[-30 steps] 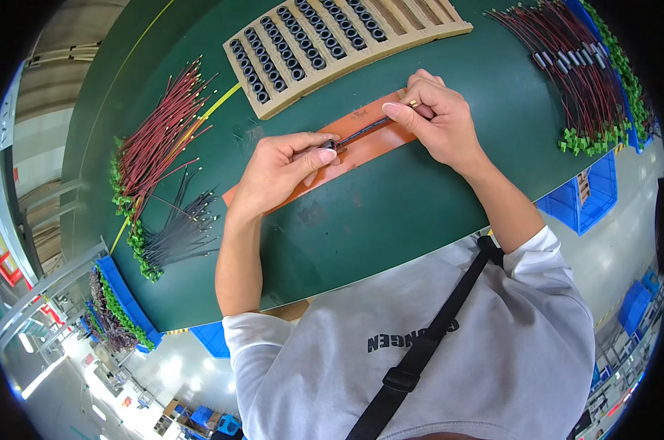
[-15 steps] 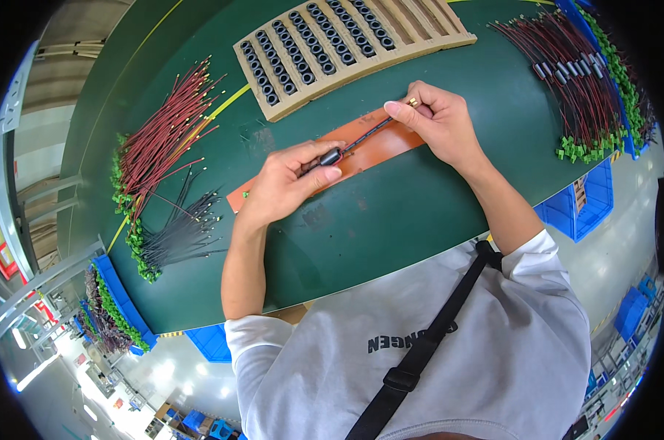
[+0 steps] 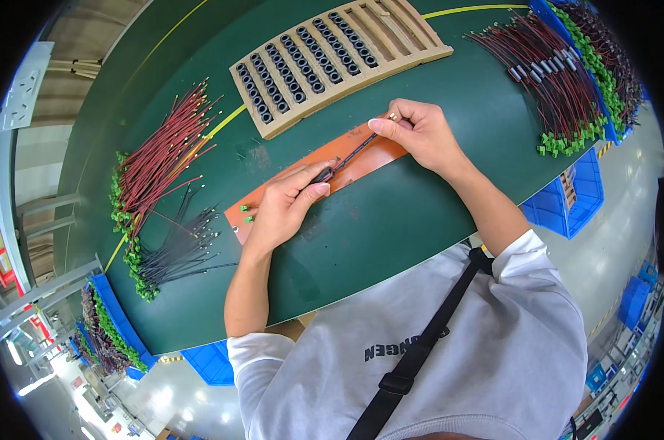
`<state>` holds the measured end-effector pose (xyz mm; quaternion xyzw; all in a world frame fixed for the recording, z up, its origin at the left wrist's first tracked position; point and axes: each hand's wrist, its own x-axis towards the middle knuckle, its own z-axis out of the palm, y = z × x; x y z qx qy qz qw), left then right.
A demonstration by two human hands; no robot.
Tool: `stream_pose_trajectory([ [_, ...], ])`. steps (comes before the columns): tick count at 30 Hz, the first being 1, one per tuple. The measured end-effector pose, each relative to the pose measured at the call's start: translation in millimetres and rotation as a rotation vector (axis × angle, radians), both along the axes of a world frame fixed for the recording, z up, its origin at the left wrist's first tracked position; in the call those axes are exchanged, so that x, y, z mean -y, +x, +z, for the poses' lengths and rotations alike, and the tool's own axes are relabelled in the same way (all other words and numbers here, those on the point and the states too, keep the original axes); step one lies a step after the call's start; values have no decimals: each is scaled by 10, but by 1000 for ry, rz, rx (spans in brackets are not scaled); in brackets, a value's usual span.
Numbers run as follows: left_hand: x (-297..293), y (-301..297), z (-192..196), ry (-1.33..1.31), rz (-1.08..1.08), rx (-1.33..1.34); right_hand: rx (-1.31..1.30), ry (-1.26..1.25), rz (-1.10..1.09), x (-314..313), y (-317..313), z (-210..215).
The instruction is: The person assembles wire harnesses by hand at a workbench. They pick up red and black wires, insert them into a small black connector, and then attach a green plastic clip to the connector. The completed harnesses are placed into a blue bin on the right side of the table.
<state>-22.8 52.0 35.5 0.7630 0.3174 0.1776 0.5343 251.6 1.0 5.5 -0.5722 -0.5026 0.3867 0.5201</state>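
Observation:
Both my hands hold one thin red and black wire [image 3: 352, 153] stretched over an orange mat [image 3: 376, 155] on the green table. My left hand [image 3: 286, 205] pinches a small black sleeve [image 3: 322, 174] on the wire's near end. My right hand [image 3: 414, 132] pinches the far end, where a small brass terminal [image 3: 392, 116] shows at the fingertips. A tiny green connector [image 3: 248, 218] lies on the mat left of my left hand.
A tan slotted tray [image 3: 332, 62] holding several black sleeves lies at the back. Bundles of red wires [image 3: 163, 158] and black wires [image 3: 178, 253] with green connectors lie at the left. More finished wires [image 3: 552, 73] are piled at the right. Blue bins [image 3: 563, 202] stand below the table edge.
My left hand has slid left and toward me along the wire, carrying the black sleeve away from my right hand. The wire is now stretched longer between the hands.

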Motion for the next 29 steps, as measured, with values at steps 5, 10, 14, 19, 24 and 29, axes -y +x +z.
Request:
stream_pose_trajectory([
  [5,114,45,-24,218,-44,-41,-14,-1,3,15,-29,-6],
  [10,78,-44,-97,109,-57,-23,-45,-43,-50,-14,-152,106],
  [14,65,-64,-76,1,1,43,-10,-19,-57,-24,-117,67],
  [19,68,-43,-46,3,-10,8,-11,-7,-42,-20,-86,48],
  [24,147,-3,-35,298,-111,-67,-69,86,-19,7,-191,46],
  [29,118,-83,-76,187,177,39,-342,192,123,-11,-366,127],
])
